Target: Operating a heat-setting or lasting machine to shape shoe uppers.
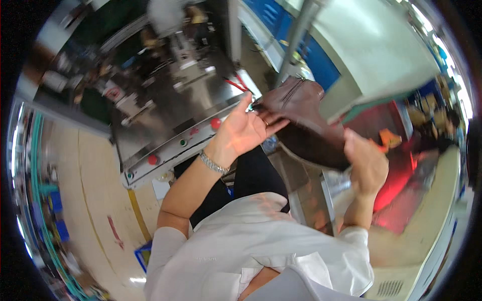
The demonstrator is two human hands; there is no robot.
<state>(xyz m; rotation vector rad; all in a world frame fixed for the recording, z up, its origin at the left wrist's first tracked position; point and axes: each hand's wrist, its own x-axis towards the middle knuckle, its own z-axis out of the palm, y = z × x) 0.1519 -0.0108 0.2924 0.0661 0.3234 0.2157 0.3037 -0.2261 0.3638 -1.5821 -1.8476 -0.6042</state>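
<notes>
The step looks like handling a brown zip-up ankle boot [317, 116], its near right end clamped in the right hand [368, 163], right of the steel machine table [143, 136]; the left hand [244, 131], fingers apart beside it, probably needs a steadying grip.

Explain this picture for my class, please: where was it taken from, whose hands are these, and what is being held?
No robot here: a wide fisheye camera on a person's head looks down, so straight edges bend and the wearer's white short-sleeved shirt shows. Their bare right hand holds one end of a dark brown, leather-looking boot with a zip. The left hand, wearing a silver-coloured metal wristband, is open near the other end; blur hides whether it touches. At left, a shiny grey metal workbench carries blurred machine parts; round red buttons sit along its near edge.
</notes>
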